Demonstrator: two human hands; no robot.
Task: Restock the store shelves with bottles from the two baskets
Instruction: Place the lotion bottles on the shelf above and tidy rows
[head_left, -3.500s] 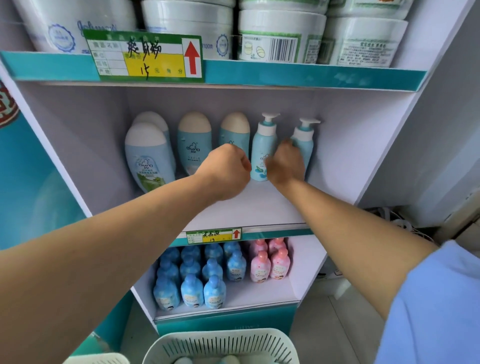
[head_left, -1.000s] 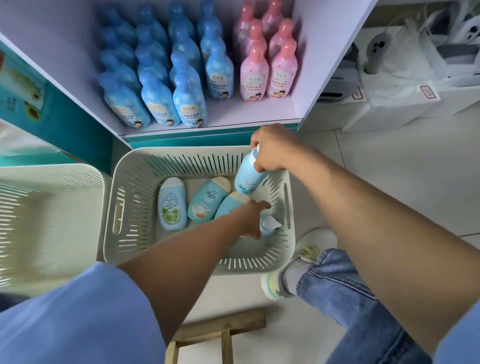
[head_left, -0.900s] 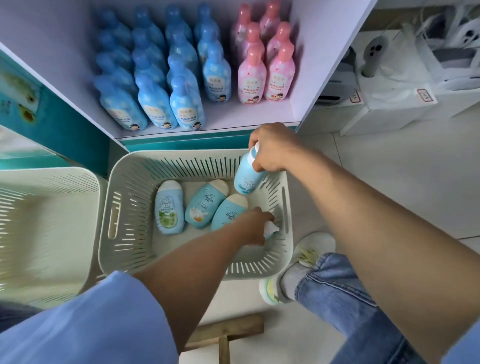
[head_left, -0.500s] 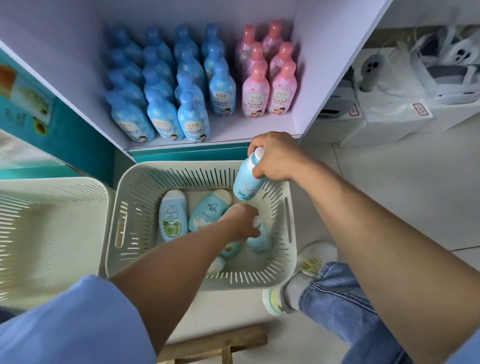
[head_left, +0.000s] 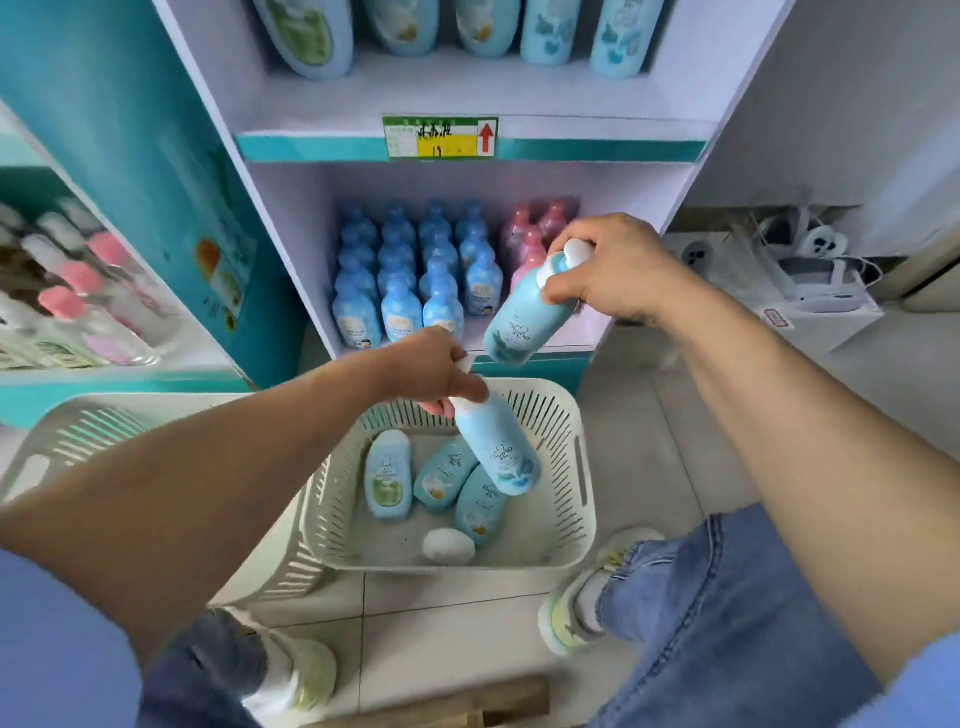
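Each hand's fingers (head_left: 558, 297) clamp a pump bottle (head_left: 524, 322); below them, four bottles remain in the basket (head_left: 584, 467).

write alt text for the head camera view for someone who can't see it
Each of a person's hands holds a light blue pump bottle by its top: the left hand over a white basket with more bottles lying in it, the right hand higher, before a shelf of blue and pink bottles.
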